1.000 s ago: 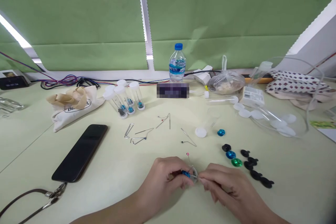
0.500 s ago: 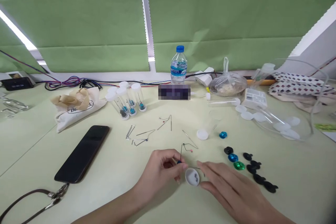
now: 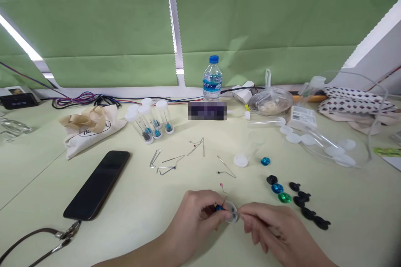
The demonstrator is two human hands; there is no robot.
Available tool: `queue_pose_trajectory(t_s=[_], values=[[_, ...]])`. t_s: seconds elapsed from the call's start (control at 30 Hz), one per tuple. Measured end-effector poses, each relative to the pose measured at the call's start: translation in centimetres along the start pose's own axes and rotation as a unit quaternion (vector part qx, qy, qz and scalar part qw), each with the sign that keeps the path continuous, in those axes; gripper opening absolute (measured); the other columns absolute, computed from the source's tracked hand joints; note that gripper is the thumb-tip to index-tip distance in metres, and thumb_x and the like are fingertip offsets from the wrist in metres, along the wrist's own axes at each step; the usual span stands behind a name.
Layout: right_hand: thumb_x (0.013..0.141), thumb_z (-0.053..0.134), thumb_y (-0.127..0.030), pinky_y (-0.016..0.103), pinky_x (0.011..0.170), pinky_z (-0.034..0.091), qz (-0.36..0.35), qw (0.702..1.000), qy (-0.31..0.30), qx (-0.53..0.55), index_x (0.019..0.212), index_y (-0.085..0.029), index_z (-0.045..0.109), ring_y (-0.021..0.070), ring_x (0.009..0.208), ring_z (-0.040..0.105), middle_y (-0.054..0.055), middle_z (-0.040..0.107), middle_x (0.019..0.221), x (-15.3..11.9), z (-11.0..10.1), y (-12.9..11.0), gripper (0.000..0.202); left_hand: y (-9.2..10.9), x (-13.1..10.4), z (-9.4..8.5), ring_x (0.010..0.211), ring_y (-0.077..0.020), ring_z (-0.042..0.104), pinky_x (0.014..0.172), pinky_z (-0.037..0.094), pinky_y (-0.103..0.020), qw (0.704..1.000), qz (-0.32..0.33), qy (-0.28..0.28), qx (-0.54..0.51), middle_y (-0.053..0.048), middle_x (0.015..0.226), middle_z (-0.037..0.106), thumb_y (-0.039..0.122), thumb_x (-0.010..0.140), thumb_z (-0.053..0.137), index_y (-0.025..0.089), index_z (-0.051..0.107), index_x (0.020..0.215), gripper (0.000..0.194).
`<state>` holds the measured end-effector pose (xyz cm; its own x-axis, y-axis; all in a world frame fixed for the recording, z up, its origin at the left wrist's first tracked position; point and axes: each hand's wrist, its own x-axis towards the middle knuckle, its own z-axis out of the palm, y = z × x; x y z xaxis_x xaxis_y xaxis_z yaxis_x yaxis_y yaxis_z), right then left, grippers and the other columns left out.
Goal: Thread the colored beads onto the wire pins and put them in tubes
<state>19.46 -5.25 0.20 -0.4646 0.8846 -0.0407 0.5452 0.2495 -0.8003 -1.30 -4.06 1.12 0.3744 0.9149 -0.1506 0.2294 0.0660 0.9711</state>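
My left hand (image 3: 203,217) is closed on a small blue piece (image 3: 219,207), over the left side of a small white cap (image 3: 231,217) holding tiny dark bits. A thin bent wire with a pink bead (image 3: 222,185) sticks out beyond its fingertips. At the cap's right edge, my right hand (image 3: 272,227) has its thumb and forefinger pinched together; what lies between them is too small to make out. Bent metal wires (image 3: 227,167) lie just beyond the hands. To the right are a blue disc (image 3: 277,188), a green disc (image 3: 285,197) and several black pieces (image 3: 308,213).
Clear tubes with white caps (image 3: 156,119) stand at the back left, near a cloth pouch (image 3: 90,127). A phone (image 3: 97,185) lies on the left. Behind are a water bottle (image 3: 212,79) and a plastic bag (image 3: 271,100). Another tube stands on its cap (image 3: 241,160).
My right hand's fingers have come from spread to pinched at the cap. My left hand has moved slightly nearer me, and the pink-beaded wire has shifted and turned with it.
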Motion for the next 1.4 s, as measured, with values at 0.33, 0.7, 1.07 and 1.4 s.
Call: queue_pose_trajectory(t_s=[0.33, 0.7, 1.07, 1.4], values=[[0.095, 0.044, -0.032, 0.021, 0.048, 0.052, 0.028, 0.999, 0.014, -0.022, 0.104, -0.021, 0.065, 0.0118, 0.053, 0.062, 0.003, 0.07, 0.078, 0.4, -0.1, 0.2, 0.026, -0.5, 0.4, -0.3, 0.055, -0.0099, 0.048, 0.054, 0.037, -0.021, 1.0, -0.01, 0.004, -0.008, 0.001, 0.06, 0.059, 0.026, 0.081, 0.063, 0.016, 0.069, 0.07, 0.016], [0.089, 0.022, 0.005, 0.031, 0.068, 0.057, -0.41, 0.745, 0.122, -0.512, 0.099, -0.008, 0.068, 0.0219, 0.078, 0.074, 0.01, 0.079, 0.093, -0.7, -1.1, -1.2, 0.05, -0.6, 0.7, -0.1, 0.047, -0.0076, 0.05, 0.051, 0.04, -0.022, 0.979, -0.094, -0.033, -0.178, 0.001, 0.057, 0.056, 0.033, 0.07, 0.074, 0.012, 0.065, 0.064, 0.024], [0.098, 0.031, -0.018, 0.024, 0.057, 0.052, -0.261, 0.915, 0.085, -0.294, 0.111, -0.016, 0.062, 0.0151, 0.064, 0.065, 0.006, 0.07, 0.078, -1.4, 0.2, 1.1, 0.034, -0.7, 0.0, 0.1, 0.058, -0.0097, 0.053, 0.057, 0.045, -0.022, 0.982, -0.067, -0.005, -0.179, -0.001, 0.068, 0.067, 0.019, 0.065, 0.077, 0.015, 0.073, 0.072, 0.01], [0.089, 0.054, -0.044, 0.017, 0.039, 0.036, 0.141, 0.963, -0.061, 0.223, 0.065, -0.017, 0.06, 0.0066, 0.04, 0.046, -0.004, 0.051, 0.052, 0.7, 0.3, -1.0, 0.037, 0.0, -0.2, -0.1, 0.056, -0.0093, 0.049, 0.058, 0.042, -0.021, 0.999, 0.025, -0.013, -0.025, -0.001, 0.067, 0.067, 0.021, 0.075, 0.07, 0.018, 0.075, 0.076, 0.006]])
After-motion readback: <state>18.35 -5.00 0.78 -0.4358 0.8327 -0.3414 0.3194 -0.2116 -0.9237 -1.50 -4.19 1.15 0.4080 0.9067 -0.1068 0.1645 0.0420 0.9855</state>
